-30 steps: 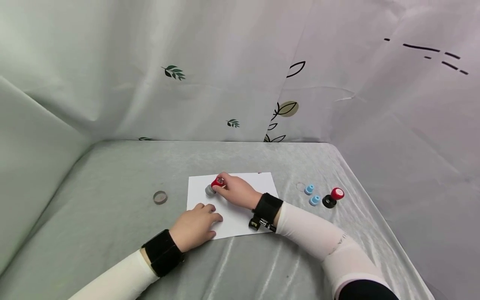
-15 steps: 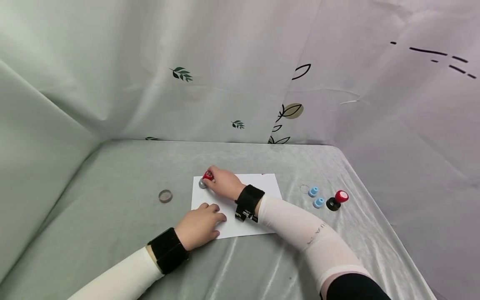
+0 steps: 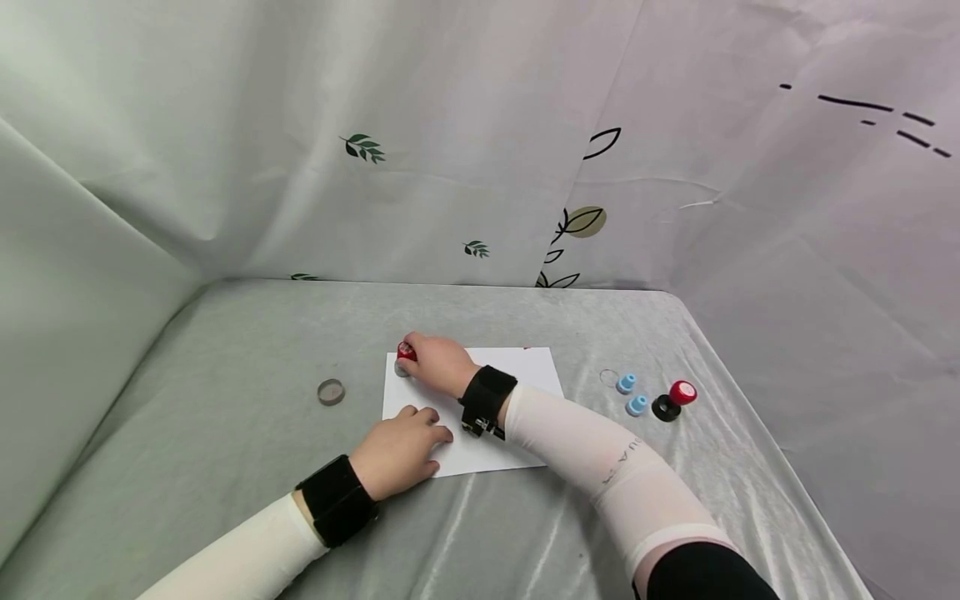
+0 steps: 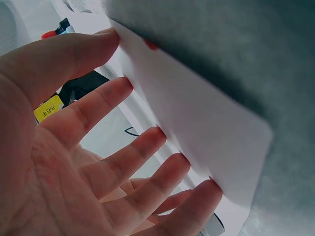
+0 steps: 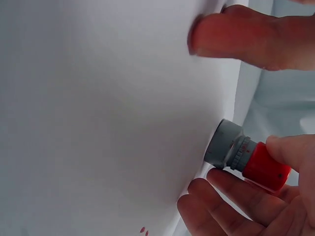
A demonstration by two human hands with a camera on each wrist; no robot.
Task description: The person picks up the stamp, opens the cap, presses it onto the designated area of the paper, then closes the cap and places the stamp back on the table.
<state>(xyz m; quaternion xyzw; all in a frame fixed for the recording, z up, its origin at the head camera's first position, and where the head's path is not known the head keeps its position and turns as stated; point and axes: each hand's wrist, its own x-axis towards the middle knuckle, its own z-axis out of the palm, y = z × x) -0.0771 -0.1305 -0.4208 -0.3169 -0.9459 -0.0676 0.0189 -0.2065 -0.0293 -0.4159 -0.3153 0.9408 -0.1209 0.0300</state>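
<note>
My right hand [image 3: 442,365] holds a stamp [image 5: 268,167] with a red handle and a grey base. The thumb and fingers grip the red part, and the grey end stands against the white paper [image 3: 480,450] near its far left corner. On the paper's near left part rests my left hand [image 3: 397,454], its fingers spread and fingertips touching the sheet, as the left wrist view shows. Small red marks [image 5: 143,230] show on the paper in the right wrist view. What is under the stamp's face is hidden.
To the left of the paper lies a round grey cap [image 3: 331,402]. On the right are two small light-blue pieces [image 3: 637,406], a thin clear ring beside them, and another stamp [image 3: 681,392] with a red knob and black base. A patterned curtain [image 3: 420,167] hangs behind the table.
My right hand has carried the stamp left and slightly away, from the paper's middle left to its far left corner, and its base now stands more upright. The left hand stays on the sheet.
</note>
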